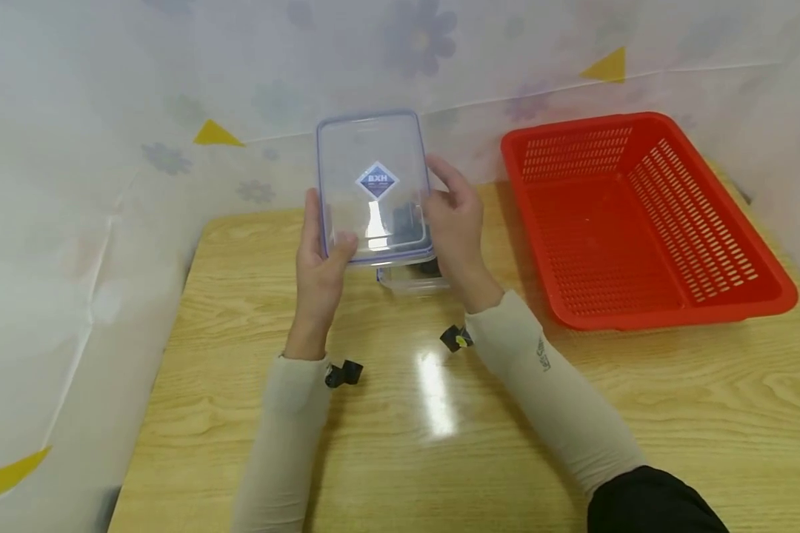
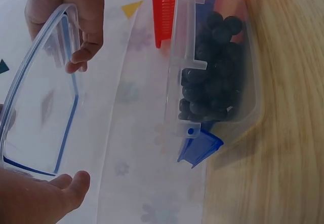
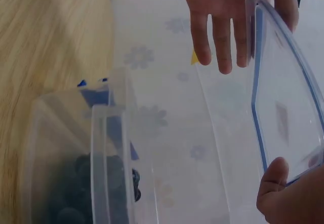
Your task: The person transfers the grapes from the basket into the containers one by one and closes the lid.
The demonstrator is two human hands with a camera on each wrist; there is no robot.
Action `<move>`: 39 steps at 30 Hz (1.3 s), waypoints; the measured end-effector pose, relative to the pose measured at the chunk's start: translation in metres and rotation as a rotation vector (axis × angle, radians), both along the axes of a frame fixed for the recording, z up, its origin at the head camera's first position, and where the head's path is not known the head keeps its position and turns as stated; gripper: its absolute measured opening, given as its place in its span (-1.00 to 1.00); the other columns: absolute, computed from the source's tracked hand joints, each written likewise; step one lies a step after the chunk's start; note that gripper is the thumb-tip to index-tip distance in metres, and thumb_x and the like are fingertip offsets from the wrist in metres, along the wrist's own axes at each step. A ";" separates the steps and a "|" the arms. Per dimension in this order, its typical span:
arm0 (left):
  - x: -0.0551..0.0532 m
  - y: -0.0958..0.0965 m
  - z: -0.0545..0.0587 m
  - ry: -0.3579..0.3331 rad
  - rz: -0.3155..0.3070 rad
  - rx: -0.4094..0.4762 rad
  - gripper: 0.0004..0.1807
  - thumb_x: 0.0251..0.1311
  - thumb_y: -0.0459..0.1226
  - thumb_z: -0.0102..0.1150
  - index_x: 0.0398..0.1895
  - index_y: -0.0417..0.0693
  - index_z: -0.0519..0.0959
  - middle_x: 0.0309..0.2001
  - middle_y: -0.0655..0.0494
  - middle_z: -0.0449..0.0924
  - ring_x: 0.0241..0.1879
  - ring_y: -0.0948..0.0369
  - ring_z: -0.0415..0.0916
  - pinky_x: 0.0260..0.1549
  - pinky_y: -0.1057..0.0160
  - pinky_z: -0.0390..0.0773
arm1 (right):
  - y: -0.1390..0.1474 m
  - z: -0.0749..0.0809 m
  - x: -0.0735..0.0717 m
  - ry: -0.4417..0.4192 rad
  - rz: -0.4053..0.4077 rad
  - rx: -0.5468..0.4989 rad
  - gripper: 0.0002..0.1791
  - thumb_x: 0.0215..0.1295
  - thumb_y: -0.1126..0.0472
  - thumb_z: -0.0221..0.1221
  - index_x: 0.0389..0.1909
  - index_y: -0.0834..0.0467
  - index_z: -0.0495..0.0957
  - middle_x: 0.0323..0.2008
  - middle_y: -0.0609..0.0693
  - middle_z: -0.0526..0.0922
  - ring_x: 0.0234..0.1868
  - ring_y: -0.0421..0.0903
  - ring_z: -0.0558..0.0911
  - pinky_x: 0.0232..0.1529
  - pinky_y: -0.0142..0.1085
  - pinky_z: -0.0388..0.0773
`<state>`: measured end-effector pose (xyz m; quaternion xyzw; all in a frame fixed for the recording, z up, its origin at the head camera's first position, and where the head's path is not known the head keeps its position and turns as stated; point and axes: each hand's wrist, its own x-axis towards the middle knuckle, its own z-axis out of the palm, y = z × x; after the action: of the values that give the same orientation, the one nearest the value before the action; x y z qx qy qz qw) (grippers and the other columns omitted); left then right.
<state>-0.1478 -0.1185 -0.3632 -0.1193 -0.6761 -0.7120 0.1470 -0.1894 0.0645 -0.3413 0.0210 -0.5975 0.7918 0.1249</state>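
Note:
A clear plastic lid [image 1: 370, 144] with a blue seal and a blue diamond label is raised above a clear plastic box [image 1: 410, 283]. My left hand [image 1: 320, 277] grips its lower left corner, thumb on the upper face and fingers underneath. At the lid's right edge, my right hand [image 1: 458, 229] holds on with curled fingers, the index stretched along the side. Dark round fruit [image 2: 215, 77], resembling grapes, fills much of the uncovered box. A blue latch [image 2: 200, 148] hangs folded out from the box's side. Lid and box are apart.
A red slotted plastic basket [image 1: 593, 244] stands to the right on the wooden table [image 1: 227, 414]. Behind runs a pale flower-printed sheet [image 1: 260, 66] with yellow triangles [image 1: 216, 135]. Small black cameras [image 1: 343, 373] sit on both wrists.

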 end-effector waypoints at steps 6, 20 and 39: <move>-0.006 0.013 -0.004 -0.012 -0.026 0.022 0.00 0.24 -0.37 0.15 0.62 -0.20 -0.22 0.63 -0.01 -0.28 0.55 0.26 -0.17 0.45 0.30 -0.04 | 0.014 -0.010 -0.001 0.018 0.118 -0.028 -0.35 0.29 0.52 0.19 0.42 0.19 0.41 0.31 0.00 0.49 -0.21 -0.06 0.63 -0.18 -0.30 0.65; -0.032 0.033 -0.028 -0.134 -0.118 0.092 -0.08 0.34 -0.48 0.02 0.62 -0.22 -0.28 0.63 0.00 -0.37 0.57 0.28 -0.34 0.42 0.43 -0.22 | 0.039 -0.037 0.003 0.050 -0.034 0.377 -0.42 0.26 0.46 0.12 0.34 0.23 0.48 0.20 0.11 0.50 -0.01 -0.12 0.51 0.03 -0.32 0.45; -0.056 0.031 -0.051 -0.359 -0.134 -0.301 -0.23 0.55 -0.31 -0.25 0.63 -0.08 -0.39 0.63 0.11 -0.49 0.54 0.31 -0.50 0.43 0.35 -0.38 | 0.045 -0.060 -0.014 -0.117 0.218 0.702 -0.35 0.55 0.32 -0.19 0.62 0.06 -0.01 0.62 0.01 -0.19 0.59 -0.12 -0.25 0.50 -0.30 -0.31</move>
<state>-0.2038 -0.0878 -0.4145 -0.0561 -0.7806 -0.6211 -0.0427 -0.2031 0.1096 -0.4011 0.0809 -0.8331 0.5471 -0.0094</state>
